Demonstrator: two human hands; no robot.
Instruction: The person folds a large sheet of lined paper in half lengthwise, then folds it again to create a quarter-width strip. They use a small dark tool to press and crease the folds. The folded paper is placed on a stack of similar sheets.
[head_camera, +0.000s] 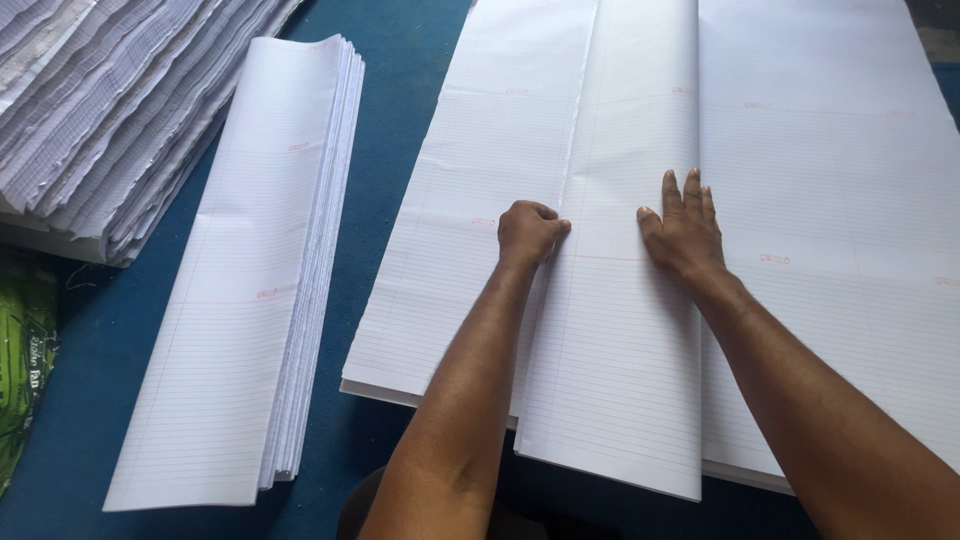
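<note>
Green pack: I see 1 green printed package (22, 360) at the left edge, on the blue cloth (390, 100), partly cut off by the frame and lying under the corner of the big pile.
Red marks: small red printed marks dot the ruled sheets in rows; too small for me to make out.
Left hand: my left hand (528, 232) is curled into a loose fist, knuckles pressing the left crease of the folded sheet (620, 330); I cannot tell if it pinches any paper.
Right hand: my right hand (685, 228) lies flat and open, fingers together, palm down on the same sheet near its right edge, gripping nothing.
Folded sheet: 1 long ruled strip, lying on top of the flat stack (830, 160), its near end overhanging the stack's front edge.
Folded pile: 1 neat pile of folded strips (250, 280) to the left, well apart from the stack.
Big pile: 1 ragged heap of ruled sheets (90, 100) at top left.
In the way: nothing lies between my hands.
</note>
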